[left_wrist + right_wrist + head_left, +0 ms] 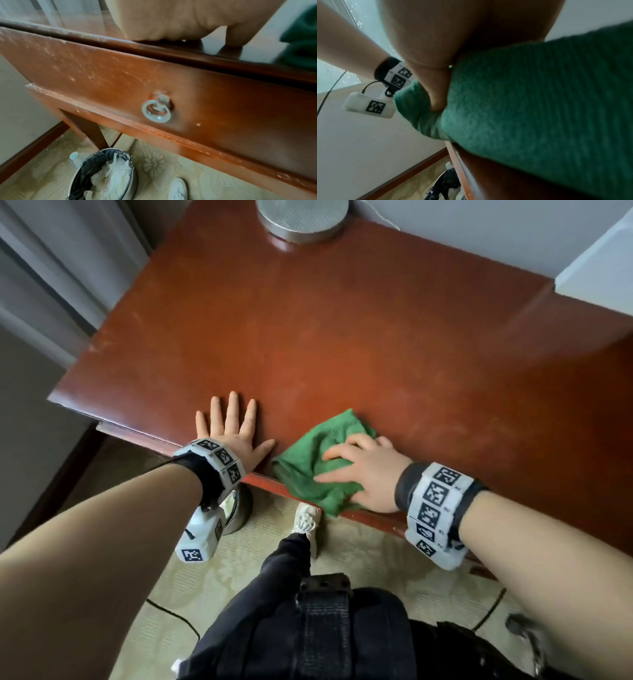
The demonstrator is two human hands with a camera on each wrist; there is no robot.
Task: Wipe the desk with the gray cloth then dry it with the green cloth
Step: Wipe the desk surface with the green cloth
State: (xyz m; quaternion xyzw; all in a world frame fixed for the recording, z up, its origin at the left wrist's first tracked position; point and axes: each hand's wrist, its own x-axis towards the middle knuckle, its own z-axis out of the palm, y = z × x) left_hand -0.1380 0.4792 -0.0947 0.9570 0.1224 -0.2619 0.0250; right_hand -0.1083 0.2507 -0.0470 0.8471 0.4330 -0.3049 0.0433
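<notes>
The green cloth [301,474] lies bunched at the front edge of the red-brown desk [342,337], partly hanging over it. My right hand [363,470] lies on top of the cloth and presses it down with extended fingers. In the right wrist view the green cloth [539,101] fills the picture, with the thumb [438,97] sunk into a fold. My left hand [233,426] rests flat on the desk just left of the cloth, fingers spread, holding nothing. Its palm [171,20] sits on the desk edge. No gray cloth is in view.
A round metal base [301,220] stands at the desk's back edge and a white box [599,268] at the back right. Below the front edge are a drawer with a ring pull [157,112], a lined waste bin [102,175] and my shoe [306,518].
</notes>
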